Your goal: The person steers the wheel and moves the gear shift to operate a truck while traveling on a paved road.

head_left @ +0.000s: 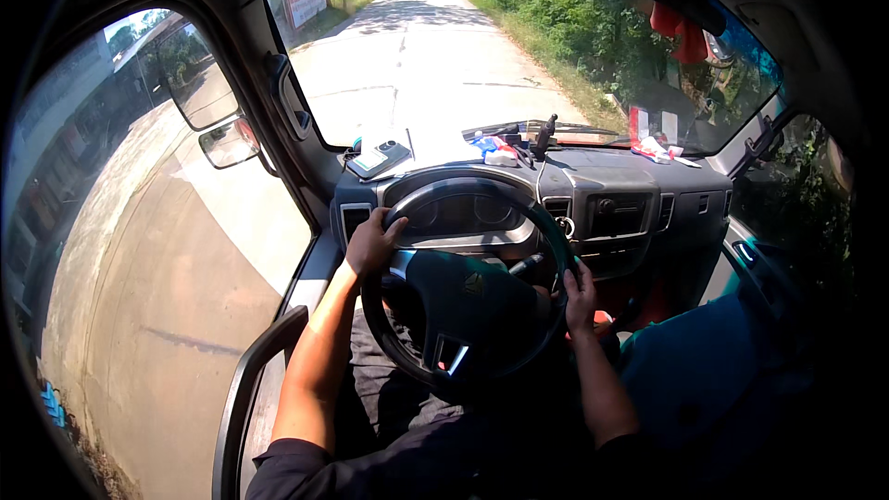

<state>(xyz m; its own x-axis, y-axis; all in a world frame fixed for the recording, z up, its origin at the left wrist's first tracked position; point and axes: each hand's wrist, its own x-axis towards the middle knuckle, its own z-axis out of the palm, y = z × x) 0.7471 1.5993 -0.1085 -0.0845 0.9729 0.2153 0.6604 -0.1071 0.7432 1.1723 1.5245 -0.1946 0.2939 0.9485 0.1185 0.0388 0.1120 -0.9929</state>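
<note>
1. We are sitting behind a black steering wheel (473, 294), which is standing over our lap, in front of the dashboard (602, 165).
2. Our left hand (374, 241) is holding the rim at its upper left, the grip narrow around it.
3. Our right hand (581, 296) is holding the rim on its right side, a little lower than the left; this grip is narrow too, and partly lying in shadow.
4. A stalk (527, 264) is jutting out behind the wheel, near our right hand.
5. On the dashboard, a flat grey-and-white object (378, 158) is lying at the left, and a blue-and-white packet (497, 151) is resting near the middle.
6. Outside our left window, two side mirrors (230, 143) are hanging one above the other.
7. Ahead, a pale road (417, 46) is running past green bushes (565, 23) on our right.
</note>
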